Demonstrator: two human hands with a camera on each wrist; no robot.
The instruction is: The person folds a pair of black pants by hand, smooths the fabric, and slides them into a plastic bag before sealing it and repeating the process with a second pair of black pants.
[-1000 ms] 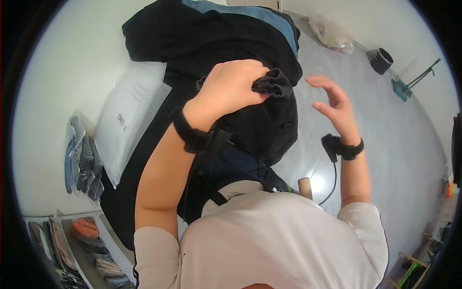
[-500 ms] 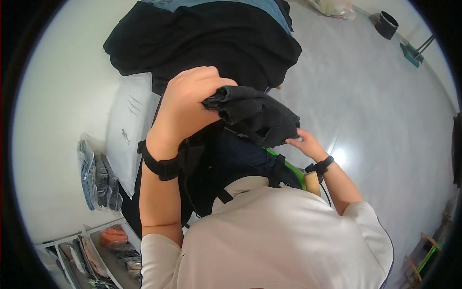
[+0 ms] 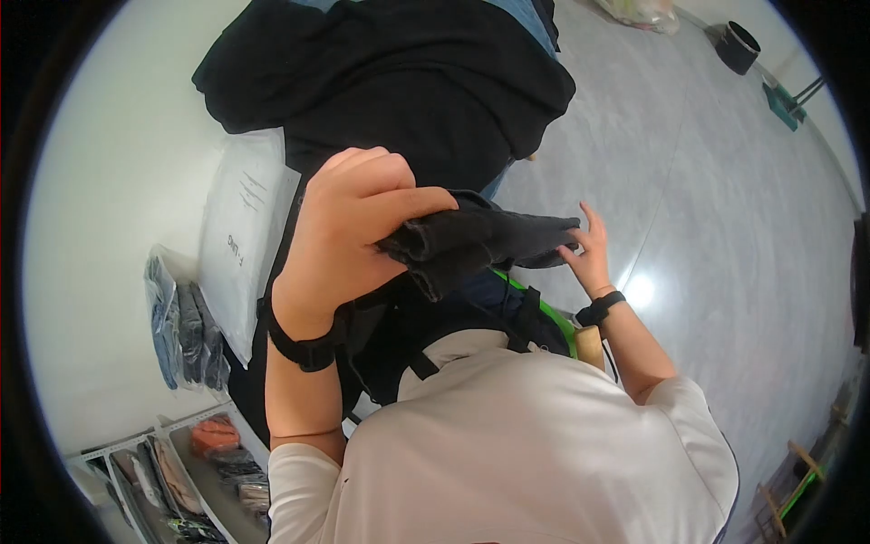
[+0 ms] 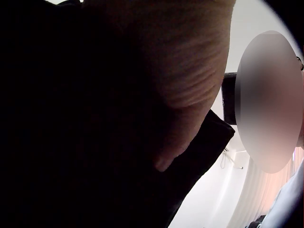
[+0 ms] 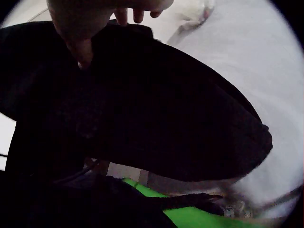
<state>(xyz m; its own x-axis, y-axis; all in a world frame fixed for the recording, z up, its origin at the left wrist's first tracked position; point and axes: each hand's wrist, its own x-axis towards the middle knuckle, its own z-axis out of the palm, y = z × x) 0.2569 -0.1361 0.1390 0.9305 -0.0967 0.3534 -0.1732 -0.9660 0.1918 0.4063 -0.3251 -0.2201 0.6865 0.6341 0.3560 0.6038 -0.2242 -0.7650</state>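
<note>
A dark folded garment (image 3: 489,238) is held up in front of the body in the head view. My left hand (image 3: 349,236) grips its bunched left end, fingers curled round it. At its right end my right hand (image 3: 589,254) pinches the edge between thumb and finger. In the left wrist view, the left hand (image 4: 190,76) lies against dark cloth (image 4: 95,156), mostly in shadow. The right wrist view shows the right hand (image 5: 90,23) with its thumb on the dark garment (image 5: 156,104), other fingers behind it.
Black clothing (image 3: 381,82) lies spread beyond the hands. To the left are a white plastic package (image 3: 240,240), bagged folded garments (image 3: 190,331) and storage bins (image 3: 177,444). A black bin (image 3: 738,47) and a green dustpan (image 3: 781,107) stand on the grey floor, upper right.
The left hand moved toward the body, bringing the dark garment with it. The right hand came in from the right and took hold of the garment's far end, which is now stretched flatter.
</note>
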